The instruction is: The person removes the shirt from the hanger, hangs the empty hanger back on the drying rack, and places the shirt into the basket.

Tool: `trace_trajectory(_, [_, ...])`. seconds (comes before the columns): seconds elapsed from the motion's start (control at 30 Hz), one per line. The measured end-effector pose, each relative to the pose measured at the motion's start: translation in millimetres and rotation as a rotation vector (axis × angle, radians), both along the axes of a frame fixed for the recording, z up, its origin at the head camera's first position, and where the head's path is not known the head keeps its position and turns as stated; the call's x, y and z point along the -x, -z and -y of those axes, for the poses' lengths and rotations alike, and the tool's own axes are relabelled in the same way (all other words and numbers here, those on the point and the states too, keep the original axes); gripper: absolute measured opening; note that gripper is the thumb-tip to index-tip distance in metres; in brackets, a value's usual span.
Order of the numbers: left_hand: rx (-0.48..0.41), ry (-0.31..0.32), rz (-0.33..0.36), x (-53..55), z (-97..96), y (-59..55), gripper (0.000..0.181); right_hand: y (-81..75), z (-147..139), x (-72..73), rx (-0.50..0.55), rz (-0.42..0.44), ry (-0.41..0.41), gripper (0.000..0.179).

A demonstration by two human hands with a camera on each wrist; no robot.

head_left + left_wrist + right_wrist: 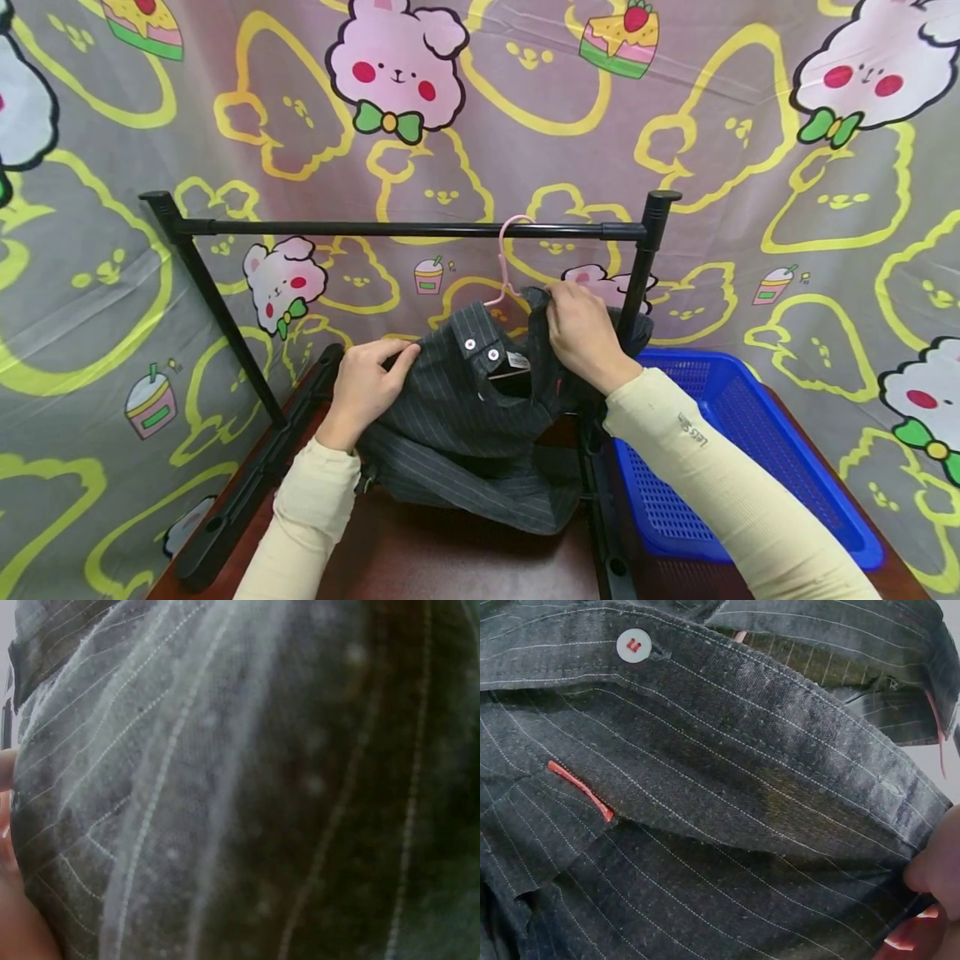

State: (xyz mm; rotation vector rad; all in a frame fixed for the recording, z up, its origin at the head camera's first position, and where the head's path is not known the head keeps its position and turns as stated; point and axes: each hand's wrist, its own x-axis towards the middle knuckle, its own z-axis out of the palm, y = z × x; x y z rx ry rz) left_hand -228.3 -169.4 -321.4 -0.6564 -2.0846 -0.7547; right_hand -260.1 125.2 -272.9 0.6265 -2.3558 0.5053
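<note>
A dark grey pinstriped shirt (442, 417) with white buttons hangs on a pink hanger (503, 262), whose hook loops over the black rack's top bar (360, 228). My left hand (366, 385) pinches the shirt at its left shoulder side. With thumb and fingers, my right hand (588, 333) grips the cloth by the neck opening, right of the hanger. In the right wrist view a white button (634, 646) and a small red tab (581, 791) show on the front. Striped cloth (172, 787) fills most of the left wrist view. The hanger's arms are mostly hidden inside the shirt.
A blue plastic basket (795, 467) stands on the dark brown table (465, 558), right of the rack. The rack's black uprights (232, 325) and feet (225, 521) flank the shirt. A cartoon-print curtain (525, 150) hangs close behind.
</note>
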Motion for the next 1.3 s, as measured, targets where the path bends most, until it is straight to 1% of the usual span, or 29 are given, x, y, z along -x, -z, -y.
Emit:
trace_trajectory(0.2, [-0.01, -0.016, -0.013, -2.0, -2.6, -0.5, 0.011, -2.4, 2, -0.5, 0.001, -0.047, -0.011, 0.021])
trace_trajectory(0.37, [-0.02, -0.02, -0.021, -2.7, -3.1, -1.1, 0.011, -3.7, 4, -1.0, 0.009, -0.05, -0.014, 0.021])
trace_trajectory(0.57, [-0.053, -0.027, -0.064, -1.5, -3.2, 1.8, 0.009, -4.5, 4, 0.2, 0.006, -0.039, -0.021, 0.022])
trace_trajectory(0.67, [-0.077, -0.031, -0.089, 0.0, -3.6, 3.6, 0.011, -6.1, 4, 0.6, 0.002, -0.052, -0.021, 0.02])
trace_trajectory(0.83, [-0.106, -0.025, -0.12, 2.1, -4.6, 2.3, 0.01, -11.9, 3, 0.8, -0.002, -0.076, -0.022, 0.018])
trace_trajectory(0.93, [-0.119, -0.024, -0.131, 2.7, -4.3, 1.6, 0.009, -15.7, 4, 0.6, 0.001, -0.073, -0.018, 0.018])
trace_trajectory(1.13, [-0.159, -0.023, -0.148, -1.5, 0.6, 1.3, 0.006, -20.0, 9, -2.4, 0.027, -0.08, -0.019, 0.019])
trace_trajectory(1.3, [-0.162, -0.013, -0.141, -5.5, 2.9, 1.4, 0.006, -21.0, 12, -7.0, 0.037, -0.069, -0.007, 0.019])
